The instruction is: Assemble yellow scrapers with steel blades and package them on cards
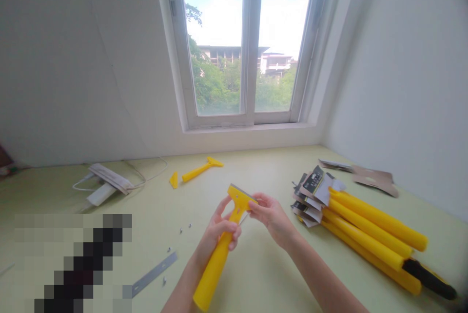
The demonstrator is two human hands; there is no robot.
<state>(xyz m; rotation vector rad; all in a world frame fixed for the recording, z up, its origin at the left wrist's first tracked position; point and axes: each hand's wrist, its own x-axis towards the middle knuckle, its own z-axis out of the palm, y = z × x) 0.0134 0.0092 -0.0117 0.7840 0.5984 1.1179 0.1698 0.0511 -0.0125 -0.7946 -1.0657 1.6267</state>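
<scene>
My left hand (223, 230) wraps round the neck of a yellow scraper (214, 269), whose handle slants down toward me. A dark metal blade edge runs along the top of its head. At the head's right end, my right hand (268, 213) pinches the corner between thumb and fingers. A thin metal rod (244, 217) shows just below those fingers; what it belongs to is hidden. To the left lie a loose flat blade (155, 274) and several small screws (164, 281).
Farther back are another yellow scraper (199, 171) and a small yellow piece (174, 180). A stack of carded yellow-handled scrapers (380, 225) lies right, with brown cardboard (376, 180) behind. A white power strip (110, 179) with cables sits left. A pixelated patch covers the lower left.
</scene>
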